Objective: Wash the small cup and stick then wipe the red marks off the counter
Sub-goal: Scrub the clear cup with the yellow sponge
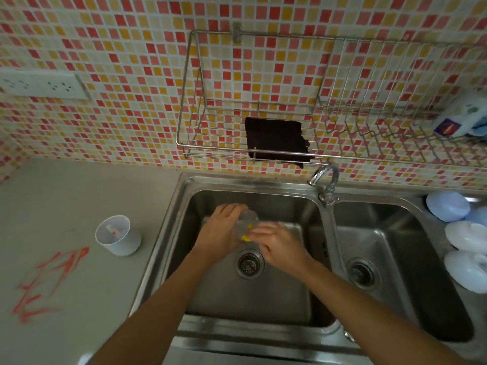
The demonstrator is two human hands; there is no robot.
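Over the left sink basin (290, 299), the left hand (221, 233) grips a small clear cup (247, 222) while the right hand's (279, 243) fingers (259, 230) pinch something yellow (246, 237) at its rim

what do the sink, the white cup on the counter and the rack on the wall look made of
Sink: looks like stainless steel, brushed, with grey sheen and soft reflections.
White cup: probably plastic; thin matte wall, slightly translucent rim, though that is hard to confirm.
Wall rack: thin metal wire, shiny silver, likely chromed or stainless steel.
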